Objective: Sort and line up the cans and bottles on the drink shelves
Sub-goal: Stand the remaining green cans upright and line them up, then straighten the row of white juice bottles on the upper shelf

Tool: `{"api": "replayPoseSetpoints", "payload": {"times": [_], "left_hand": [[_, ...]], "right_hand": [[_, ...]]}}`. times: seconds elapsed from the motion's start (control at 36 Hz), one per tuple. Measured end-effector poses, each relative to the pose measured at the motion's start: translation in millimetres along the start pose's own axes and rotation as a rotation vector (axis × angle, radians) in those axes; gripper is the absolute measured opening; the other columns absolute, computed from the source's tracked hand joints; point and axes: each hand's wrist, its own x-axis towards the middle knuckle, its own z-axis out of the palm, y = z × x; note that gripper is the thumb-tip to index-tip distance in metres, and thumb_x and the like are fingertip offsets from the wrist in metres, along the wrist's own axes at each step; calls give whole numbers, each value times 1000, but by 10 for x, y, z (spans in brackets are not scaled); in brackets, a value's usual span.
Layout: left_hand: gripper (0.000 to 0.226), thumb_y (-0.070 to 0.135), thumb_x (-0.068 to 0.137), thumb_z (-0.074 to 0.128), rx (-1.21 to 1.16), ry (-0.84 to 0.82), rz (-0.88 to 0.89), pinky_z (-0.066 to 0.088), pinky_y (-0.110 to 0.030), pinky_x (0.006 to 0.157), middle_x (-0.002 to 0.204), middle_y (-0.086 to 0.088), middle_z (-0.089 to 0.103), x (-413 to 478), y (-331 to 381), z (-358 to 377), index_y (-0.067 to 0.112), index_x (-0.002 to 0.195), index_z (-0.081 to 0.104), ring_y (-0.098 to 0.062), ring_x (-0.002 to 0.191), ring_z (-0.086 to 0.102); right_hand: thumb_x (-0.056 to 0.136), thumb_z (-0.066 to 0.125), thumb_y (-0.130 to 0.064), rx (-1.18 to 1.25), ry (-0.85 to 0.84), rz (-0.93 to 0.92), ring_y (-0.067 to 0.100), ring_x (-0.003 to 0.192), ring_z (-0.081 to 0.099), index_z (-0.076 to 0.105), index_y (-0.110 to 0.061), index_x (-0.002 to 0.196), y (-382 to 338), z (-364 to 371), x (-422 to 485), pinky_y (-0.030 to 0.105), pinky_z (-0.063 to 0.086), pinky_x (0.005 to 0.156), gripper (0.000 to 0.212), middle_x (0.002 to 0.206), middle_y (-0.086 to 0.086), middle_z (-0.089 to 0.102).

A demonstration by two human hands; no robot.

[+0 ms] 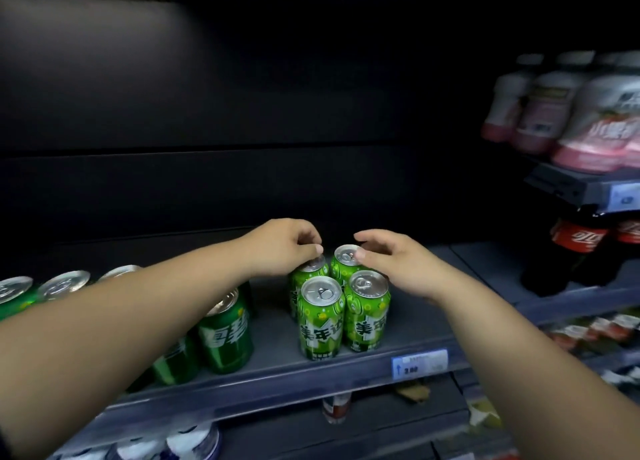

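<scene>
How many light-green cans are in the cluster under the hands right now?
4: front-left can, front-right can, back-left can under the left hand, back-right can by the right hand. None seems hidden behind.

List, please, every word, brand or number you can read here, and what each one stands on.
"美年达": front light green cans.
"雪碧", partly hidden: dark green can.
"2.80", roughly: shelf price tag.
"可口", cut off: cola bottle.
Pink bottles and upper tag: too blurred to read.
</scene>
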Motion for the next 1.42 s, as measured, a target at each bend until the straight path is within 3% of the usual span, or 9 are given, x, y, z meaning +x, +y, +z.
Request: {"api": "replayPoseSetpoints", "payload": {"times": [0.17,0.31,0.5,0.58,0.69,0.94,1.06,1.17,1.42], "left_hand": [[24,48,86,66,62,80,12,56,-39,84,93,12,70,-416,143,-81,30,102,67,-8,89,66],[28,54,85,61,187,109,7,56,-37,83,98,14,69,-976,421,-244,35,104,67,-5,90,64],[32,45,90,62,289,258,-110,50,-29,93,119,12,64,-1884,807,-469,31,120,64,-8,108,59],[31,49,88,62,309,306,-182,51,-29,91,115,15,65,-2242,900,-547,35,115,64,-6,105,60],[31,55,78,56,303,407,-229,54,-32,84,101,17,66,-2724,965,-730,39,104,64,-5,93,63],[26,40,85,70,364,559,-316,54,-28,87,100,12,71,-3711,1054,-1581,29,109,69,-7,92,66],[25,38,86,72,367,635,-307,53,-27,89,98,12,69,-4120,986,-2060,28,109,69,-6,91,66],[24,36,88,70,406,690,-302,51,-25,89,103,9,70,-4531,792,-2551,27,111,68,-6,94,65],[22,41,89,67,412,717,-316,55,-33,90,104,17,66,-5402,-251,-3363,37,110,63,-1,93,64]], "right_hand": [[85,75,-42,-163,33,-64,5,107,66,67,-38,116,-157,-12,-281,40,55,97,33,113,-13,71],[87,74,-43,-338,-18,-135,3,117,58,59,-36,135,-538,-48,-621,30,49,100,51,126,-17,63],[85,71,-51,-454,-125,-265,11,119,62,50,-38,144,-1125,-24,-1067,39,55,99,64,142,-9,56],[90,67,-50,-536,-134,-362,10,132,51,49,-35,146,-1371,38,-1246,32,47,106,60,150,-9,50],[90,68,-51,-496,-105,-424,8,131,51,50,-38,144,-1612,160,-1526,26,43,104,59,148,-12,50],[86,74,-44,-444,-107,-560,6,118,58,59,-34,135,-2463,595,-1967,25,47,100,52,135,-8,62],[89,73,-42,-460,-112,-665,3,113,56,59,-32,137,-3042,873,-2060,21,44,97,51,133,-8,62],[86,73,-48,-452,-66,-727,7,111,61,59,-36,134,-3606,1253,-2070,28,48,100,51,131,-7,63],[87,72,-47,-358,-2,-780,3,106,59,59,-40,131,-4529,2335,-1955,26,45,91,46,120,-14,62]]}}
